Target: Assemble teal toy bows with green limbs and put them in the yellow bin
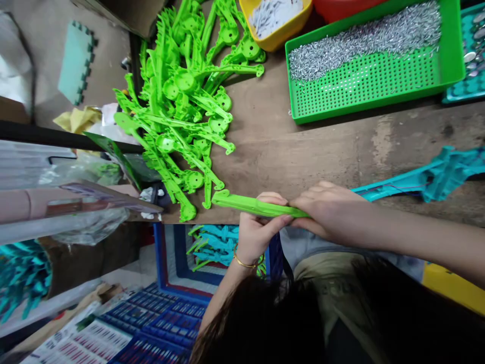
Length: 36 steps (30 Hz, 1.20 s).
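Note:
A long, narrow bright green plastic part (246, 203) with a small hooked end lies across both hands, over the table's near edge. My left hand (259, 227) grips it around the middle, thumb along its near side. On its right end, my right hand (322, 210) is closed, hiding that end. A big heap of similar green plastic parts (185, 81), many with round discs, spreads to the left. Turquoise plastic parts (435, 174) rest on the table beyond my right forearm.
A green perforated basket (364, 86) of small metal pins or screws stands at the back right. Beside it are a yellow bin (278, 30) with small pale pieces and a red container (341, 7). Below the table edge sits a blue crate (162, 258) holding turquoise and green parts.

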Each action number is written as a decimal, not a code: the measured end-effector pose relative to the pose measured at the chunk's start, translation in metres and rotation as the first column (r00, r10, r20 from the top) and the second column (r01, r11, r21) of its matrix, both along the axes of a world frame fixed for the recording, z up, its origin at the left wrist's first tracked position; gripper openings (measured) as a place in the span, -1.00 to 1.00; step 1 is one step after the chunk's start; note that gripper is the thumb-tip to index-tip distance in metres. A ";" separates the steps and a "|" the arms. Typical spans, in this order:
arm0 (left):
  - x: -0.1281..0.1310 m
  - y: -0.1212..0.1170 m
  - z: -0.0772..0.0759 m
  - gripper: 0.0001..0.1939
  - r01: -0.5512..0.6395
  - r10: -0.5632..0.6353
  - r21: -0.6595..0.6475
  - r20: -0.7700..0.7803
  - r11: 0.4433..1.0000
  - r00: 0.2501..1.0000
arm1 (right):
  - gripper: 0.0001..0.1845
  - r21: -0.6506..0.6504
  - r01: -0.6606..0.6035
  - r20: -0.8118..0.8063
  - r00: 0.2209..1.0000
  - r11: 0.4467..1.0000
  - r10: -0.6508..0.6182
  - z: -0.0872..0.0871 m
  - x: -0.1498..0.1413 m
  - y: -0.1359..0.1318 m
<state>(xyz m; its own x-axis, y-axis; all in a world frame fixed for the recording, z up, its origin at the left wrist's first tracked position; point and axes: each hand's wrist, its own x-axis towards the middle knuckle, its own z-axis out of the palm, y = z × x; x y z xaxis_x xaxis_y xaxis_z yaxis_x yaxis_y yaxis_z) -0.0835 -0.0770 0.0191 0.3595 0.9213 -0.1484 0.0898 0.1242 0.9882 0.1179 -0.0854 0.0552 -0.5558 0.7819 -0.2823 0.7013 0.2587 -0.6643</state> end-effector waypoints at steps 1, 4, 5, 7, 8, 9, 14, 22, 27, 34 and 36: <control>0.000 -0.001 0.000 -0.81 0.011 -0.011 0.035 -0.011 0.999 1.000 | -0.68 -0.006 0.007 -0.007 1.000 1.000 -0.007 -0.001 0.000 -0.001; -0.001 -0.001 0.001 -0.79 0.019 -0.015 0.101 -0.034 0.995 0.999 | -0.72 -0.024 0.022 -0.032 0.999 0.999 -0.022 -0.002 -0.001 -0.002; -0.002 -0.001 0.001 -0.78 0.014 -0.010 0.116 -0.034 0.993 0.999 | -0.73 -0.034 0.023 -0.047 0.999 0.999 -0.025 -0.003 -0.001 -0.001; -0.002 -0.002 -0.002 -0.78 -0.001 0.003 0.133 -0.021 0.991 1.000 | -0.73 -0.057 0.026 -0.077 0.997 0.998 -0.031 -0.004 -0.002 0.001; -0.003 -0.003 -0.003 -0.78 -0.008 0.010 0.143 -0.013 0.990 1.000 | -0.73 -0.069 0.027 -0.090 0.995 0.997 -0.034 -0.004 -0.002 0.001; -0.003 -0.002 -0.003 -0.78 -0.010 0.011 0.149 -0.008 0.989 1.000 | -0.73 -0.077 0.028 -0.102 0.994 0.997 -0.036 -0.005 -0.002 0.002; -0.008 0.010 0.014 -0.75 -0.020 0.019 0.006 0.030 1.000 0.999 | -0.70 -0.076 0.028 -0.094 0.995 0.997 -0.035 -0.005 0.005 0.004; -0.017 0.031 0.038 -0.81 -0.239 0.233 0.125 0.066 0.963 0.970 | -0.60 -0.059 0.038 -0.134 0.990 0.997 -0.046 0.003 -0.017 0.009; -0.021 0.027 0.039 -0.85 -0.217 0.216 0.163 0.022 0.963 0.976 | -0.61 0.019 0.027 -0.184 0.983 0.999 -0.023 0.000 -0.024 0.010; -0.024 0.037 0.041 -0.65 -0.314 0.313 0.033 0.028 0.949 0.949 | -0.51 0.170 0.016 -0.022 1.000 0.985 -0.012 -0.008 -0.009 0.010; -0.021 0.042 0.036 -0.63 -0.384 0.380 0.028 0.083 0.923 0.921 | -0.40 0.247 0.016 0.148 0.988 0.969 -0.054 -0.012 -0.001 0.008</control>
<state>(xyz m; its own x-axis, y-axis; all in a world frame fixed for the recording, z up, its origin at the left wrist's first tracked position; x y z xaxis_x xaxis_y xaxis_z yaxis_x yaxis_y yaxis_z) -0.1046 -0.0351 0.0549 -0.0125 0.9957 -0.0921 -0.0301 0.0917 0.9953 0.1167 -0.0772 0.0430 -0.4920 0.8559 -0.1593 0.8008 0.3732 -0.4684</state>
